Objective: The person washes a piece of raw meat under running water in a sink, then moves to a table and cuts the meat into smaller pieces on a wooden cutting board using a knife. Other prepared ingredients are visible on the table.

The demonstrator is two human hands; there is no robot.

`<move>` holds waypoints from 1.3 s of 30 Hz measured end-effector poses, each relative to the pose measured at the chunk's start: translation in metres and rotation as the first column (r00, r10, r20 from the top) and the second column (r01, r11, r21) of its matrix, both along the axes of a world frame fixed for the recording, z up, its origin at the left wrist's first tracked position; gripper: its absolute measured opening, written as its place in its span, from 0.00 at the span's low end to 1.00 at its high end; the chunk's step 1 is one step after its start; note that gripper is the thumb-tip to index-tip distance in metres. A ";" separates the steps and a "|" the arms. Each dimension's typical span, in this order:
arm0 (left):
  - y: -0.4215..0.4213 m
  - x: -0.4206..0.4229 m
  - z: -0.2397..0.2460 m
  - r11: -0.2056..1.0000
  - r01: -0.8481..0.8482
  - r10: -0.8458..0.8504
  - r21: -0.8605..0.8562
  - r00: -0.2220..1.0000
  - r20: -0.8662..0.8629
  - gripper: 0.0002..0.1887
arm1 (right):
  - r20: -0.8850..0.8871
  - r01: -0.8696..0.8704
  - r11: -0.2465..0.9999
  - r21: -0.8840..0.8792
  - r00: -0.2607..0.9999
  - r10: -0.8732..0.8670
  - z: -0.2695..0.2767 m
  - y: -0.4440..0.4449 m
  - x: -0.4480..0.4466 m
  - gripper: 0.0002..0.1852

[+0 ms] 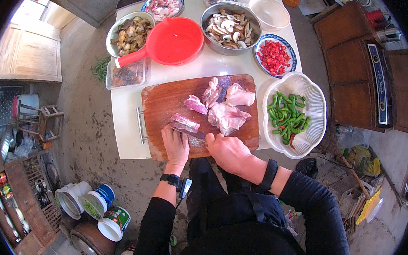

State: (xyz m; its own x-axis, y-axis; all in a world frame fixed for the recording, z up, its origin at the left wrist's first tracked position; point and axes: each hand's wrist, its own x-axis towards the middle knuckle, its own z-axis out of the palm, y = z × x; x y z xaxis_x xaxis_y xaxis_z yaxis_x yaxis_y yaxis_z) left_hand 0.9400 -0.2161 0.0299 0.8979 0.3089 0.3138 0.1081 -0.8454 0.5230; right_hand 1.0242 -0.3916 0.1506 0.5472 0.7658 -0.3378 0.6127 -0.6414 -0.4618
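My right hand [229,153] grips the handle of a kitchen knife [197,135], its blade pointing left over the wooden cutting board [162,104]. The blade lies along the near side of a strip of raw meat [185,121]. My left hand [175,145] is at the board's near edge, fingertips against the blade and the strip's left end; its exact hold is hidden. Farther up the board lie a small piece of meat [195,104], a ragged piece [212,92], a pale piece [240,95] and a large chunk [229,118].
Right of the board, a white plastic basket [316,113] holds green chillies. Behind stand a red plastic ladle [176,41], a steel bowl [228,51] of sliced mushrooms, a plate [294,64] of chopped red chillies, a bowl [111,46] of brown pieces and a lidded plastic box [127,74].
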 end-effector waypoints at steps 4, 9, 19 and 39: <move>-0.002 0.001 0.001 0.998 -0.016 0.018 0.067 0.999 -0.031 0.15 | -0.014 -0.023 1.000 0.010 1.000 0.023 0.002 0.002 0.004 0.09; -0.004 0.001 0.000 0.997 -0.036 0.041 0.072 0.997 -0.066 0.17 | -0.004 -0.047 0.999 -0.005 0.999 0.047 0.006 0.001 0.006 0.09; -0.001 0.000 -0.003 0.999 -0.011 0.012 0.031 1.000 -0.029 0.15 | 0.039 -0.028 1.000 0.012 0.999 0.028 0.004 -0.001 0.002 0.09; 0.003 0.016 0.041 0.960 0.208 -0.189 0.187 0.975 -0.118 0.24 | -0.123 0.295 0.954 0.056 0.950 -0.286 0.004 -0.044 -0.003 0.14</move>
State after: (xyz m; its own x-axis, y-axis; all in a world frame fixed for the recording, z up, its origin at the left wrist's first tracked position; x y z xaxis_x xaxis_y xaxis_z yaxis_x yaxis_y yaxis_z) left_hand 0.9562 -0.2136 0.0704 0.9643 0.0623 0.2573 -0.0298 -0.9401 0.3396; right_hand 1.0216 -0.4356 0.1548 0.7114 0.6039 -0.3594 0.3463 -0.7462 -0.5686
